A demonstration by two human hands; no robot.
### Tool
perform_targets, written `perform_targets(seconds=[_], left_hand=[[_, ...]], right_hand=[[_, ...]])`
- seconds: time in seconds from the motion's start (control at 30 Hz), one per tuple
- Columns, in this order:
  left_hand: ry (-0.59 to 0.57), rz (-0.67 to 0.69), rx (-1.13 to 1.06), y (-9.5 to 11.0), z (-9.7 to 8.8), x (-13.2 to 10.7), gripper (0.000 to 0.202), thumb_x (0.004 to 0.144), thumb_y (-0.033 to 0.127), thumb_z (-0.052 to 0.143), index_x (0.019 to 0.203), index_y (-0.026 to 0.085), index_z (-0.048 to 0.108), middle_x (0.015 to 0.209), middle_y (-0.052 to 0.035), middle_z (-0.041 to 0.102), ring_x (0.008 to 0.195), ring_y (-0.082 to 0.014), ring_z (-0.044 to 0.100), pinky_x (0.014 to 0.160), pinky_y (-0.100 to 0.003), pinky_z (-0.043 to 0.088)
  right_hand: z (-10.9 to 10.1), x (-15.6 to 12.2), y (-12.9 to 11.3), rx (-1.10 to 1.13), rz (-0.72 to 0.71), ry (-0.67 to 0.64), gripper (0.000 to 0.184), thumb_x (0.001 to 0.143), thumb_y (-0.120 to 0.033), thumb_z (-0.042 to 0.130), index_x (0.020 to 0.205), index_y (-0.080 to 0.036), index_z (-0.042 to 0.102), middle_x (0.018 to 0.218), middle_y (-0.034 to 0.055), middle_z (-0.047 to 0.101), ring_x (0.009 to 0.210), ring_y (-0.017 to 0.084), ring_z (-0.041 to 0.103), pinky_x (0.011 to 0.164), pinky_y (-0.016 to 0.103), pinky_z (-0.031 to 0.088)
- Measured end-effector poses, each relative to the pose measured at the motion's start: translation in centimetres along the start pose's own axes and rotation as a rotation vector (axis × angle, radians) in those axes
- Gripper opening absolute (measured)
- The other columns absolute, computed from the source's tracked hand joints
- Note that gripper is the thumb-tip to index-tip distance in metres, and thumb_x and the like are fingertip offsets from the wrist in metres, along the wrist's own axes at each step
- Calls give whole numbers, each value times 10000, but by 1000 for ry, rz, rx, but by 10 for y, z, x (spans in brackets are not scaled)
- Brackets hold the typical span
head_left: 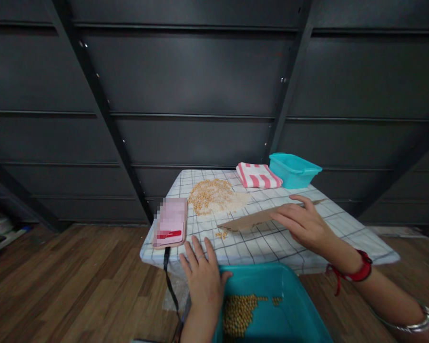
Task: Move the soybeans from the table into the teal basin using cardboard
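Observation:
My left hand [203, 269] lies at the table's front edge with its fingers spread, and its thumb rests over the rim of a teal tub [289, 305]. Round soybean-like grains [239, 312] cover the tub's left side. My right hand [303, 221] grips a flat strip of brown cardboard [250, 220], which lies slanted just above or on the cloth; the contact cannot be made out. A few loose grains [220, 235] sit by the strip's left end. Behind it spreads a pile of yellow grains mixed with pale meal [212, 195].
A checked cloth [289, 255] covers the table. A pink phone [171, 221] with a black strap lies at the left edge. At the back are a folded pink-and-white striped towel [259, 176] and a smaller turquoise basket [295, 171]. A dark panelled wall [196, 76] stands behind.

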State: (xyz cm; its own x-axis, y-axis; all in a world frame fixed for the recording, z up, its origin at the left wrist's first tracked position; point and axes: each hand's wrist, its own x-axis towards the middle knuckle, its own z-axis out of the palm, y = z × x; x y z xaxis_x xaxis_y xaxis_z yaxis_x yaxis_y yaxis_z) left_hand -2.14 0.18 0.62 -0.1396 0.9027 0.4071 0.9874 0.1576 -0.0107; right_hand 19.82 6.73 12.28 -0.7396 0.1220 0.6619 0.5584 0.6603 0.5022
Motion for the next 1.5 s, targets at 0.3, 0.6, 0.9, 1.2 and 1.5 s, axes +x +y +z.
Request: perform_targets(seconds=[0.3,0.6,0.9,1.2,1.5], left_hand=[[-10,-2,19,0,-2,0,829,593,431,721,1285,77,432,1348,-273,414,1251,-437,344,1003,-582,280],[-9,-3,-21,-3,1,0,899,560,534,714,1282,76,437,1355,-275,404,1258,-440,331,1012,-594,260],[-19,-5,-5,-3,-1,-1,882,591,547,683,1301,97,414,1376,-262,383,1280,-420,308,1020,-593,249],[-20,-1,-3,-3,1,1,897,578,561,689,1296,95,423,1363,-266,401,1260,-431,336,1016,-595,248],[-16,-11,-34,-2,-3,-1,864,581,509,710,1283,83,438,1359,-269,405,1261,-434,330,1008,-597,269]], right_hand=[[-4,24,-14,72,-57,1,208,846,-48,420,952,-196,522,766,-12,658,714,109,571,891,373,364],[-12,11,-8,141,-2,-39,303,815,18,389,980,-195,527,800,2,652,751,110,570,890,372,369],[-6,12,-7,99,-7,-58,290,826,3,383,997,-181,529,804,16,647,756,120,560,891,390,372],[-12,1,-5,132,33,-70,316,818,2,386,1008,-205,531,809,3,645,767,118,567,899,384,366],[-5,8,-9,90,3,-68,291,827,3,382,989,-191,525,814,8,648,751,114,558,888,387,368]])
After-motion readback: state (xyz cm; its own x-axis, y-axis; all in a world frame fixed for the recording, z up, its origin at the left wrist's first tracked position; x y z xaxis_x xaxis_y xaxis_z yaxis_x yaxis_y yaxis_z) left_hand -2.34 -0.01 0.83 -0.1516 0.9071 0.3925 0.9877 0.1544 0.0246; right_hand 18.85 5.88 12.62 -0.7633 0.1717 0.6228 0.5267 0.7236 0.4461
